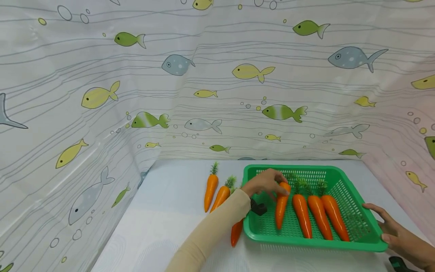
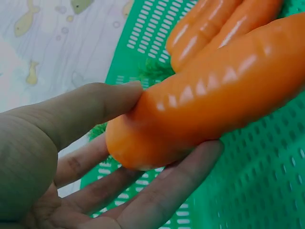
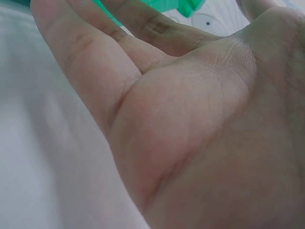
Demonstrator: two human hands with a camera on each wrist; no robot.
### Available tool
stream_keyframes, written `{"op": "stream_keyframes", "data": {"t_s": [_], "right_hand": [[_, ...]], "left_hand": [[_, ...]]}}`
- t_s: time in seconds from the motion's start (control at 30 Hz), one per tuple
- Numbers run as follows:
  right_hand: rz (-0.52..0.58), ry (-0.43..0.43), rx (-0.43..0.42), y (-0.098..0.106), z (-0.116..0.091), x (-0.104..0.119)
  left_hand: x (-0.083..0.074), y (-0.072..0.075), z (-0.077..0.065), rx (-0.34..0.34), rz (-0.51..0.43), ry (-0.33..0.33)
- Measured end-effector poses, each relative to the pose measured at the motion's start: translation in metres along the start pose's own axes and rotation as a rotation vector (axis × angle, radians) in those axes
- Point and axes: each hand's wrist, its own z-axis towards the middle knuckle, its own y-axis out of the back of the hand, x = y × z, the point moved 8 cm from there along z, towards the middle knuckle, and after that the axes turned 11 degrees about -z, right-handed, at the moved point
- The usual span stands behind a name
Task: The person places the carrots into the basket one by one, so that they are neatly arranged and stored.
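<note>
My left hand [image 1: 268,183] reaches over the left part of a green plastic basket [image 1: 316,245] and grips an orange carrot [image 2: 219,90] near its leafy top. In the head view that carrot's tip points down toward the basket floor. Thumb and fingers lie on opposite sides of it in the left wrist view. Three more carrots [image 1: 318,215] lie side by side in the basket, their green tops toward the back. My right hand [image 1: 394,230] rests against the basket's right side, with extended fingers and the thumb at the rim.
Left of the basket, three carrots lie on the white table [image 1: 163,211]; one carrot [image 1: 236,232] is partly hidden beneath my left forearm. A fish-patterned curtain [image 1: 217,105] stands behind and along both sides. A black wrist device [image 1: 397,263] shows at the lower right.
</note>
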Motion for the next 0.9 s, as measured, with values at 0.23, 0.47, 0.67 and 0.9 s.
{"op": "stream_keyframes", "data": {"t_s": [0.23,0.47,0.67,0.9], "right_hand": [[-0.031,0.006,-0.028,0.000,0.001,0.001],[-0.115,-0.011,-0.036,0.001,-0.001,0.002],[-0.042,-0.021,-0.014,0.000,-0.002,0.003],[-0.044,0.000,-0.047,0.001,-0.003,0.003]], "left_hand": [[-0.001,-0.008,0.007,0.011,-0.001,0.024],[0.003,-0.015,0.013,-0.021,0.009,0.069],[0.003,-0.020,0.012,-0.037,0.054,0.104],[0.009,-0.022,0.010,-0.033,0.225,0.157]]}}
